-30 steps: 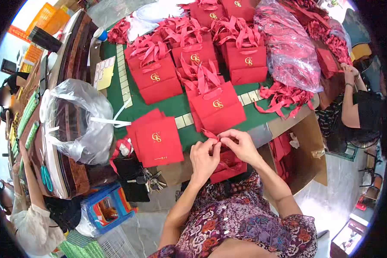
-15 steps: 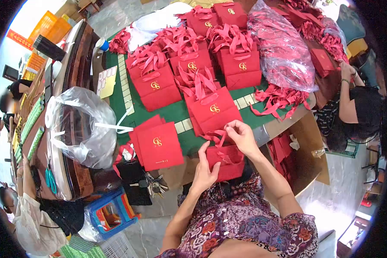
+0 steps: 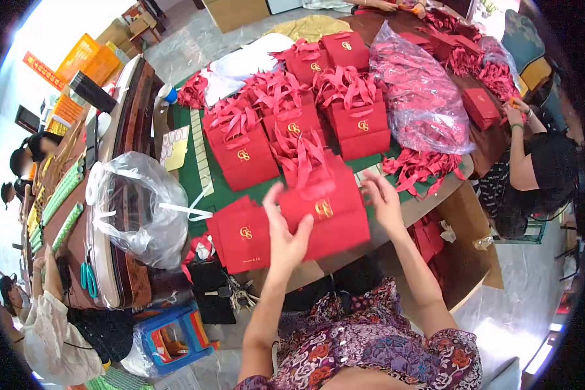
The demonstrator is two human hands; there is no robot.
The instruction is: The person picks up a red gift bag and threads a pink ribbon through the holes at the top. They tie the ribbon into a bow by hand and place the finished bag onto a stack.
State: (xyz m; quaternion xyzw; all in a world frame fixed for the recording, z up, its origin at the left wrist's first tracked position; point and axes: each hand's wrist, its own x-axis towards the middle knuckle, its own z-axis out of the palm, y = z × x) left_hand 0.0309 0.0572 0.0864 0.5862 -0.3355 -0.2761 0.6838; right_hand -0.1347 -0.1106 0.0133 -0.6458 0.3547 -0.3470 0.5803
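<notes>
A red paper gift bag with gold lettering and ribbon handles lies at the table's front edge, slightly blurred. My left hand is at its left side, thumb and fingers spread, the thumb overlapping the bag's front. Off its right edge hovers my right hand, fingers apart and curled a little, with nothing in it. Left of the bag, partly behind my left hand, rests a small pile of flat red bags without visible ribbons. Rows of ribboned red bags stand behind.
A plastic-wrapped red bundle and loose red ribbons lie at the right. A clear plastic bag hangs at the left, near keys. Below right is a cardboard box. A co-worker sits at the right.
My hands have left the ribbon on the small bag held near my lap. That bag now appears up at the table edge, both hands spread beside it. The view has shifted slightly.
</notes>
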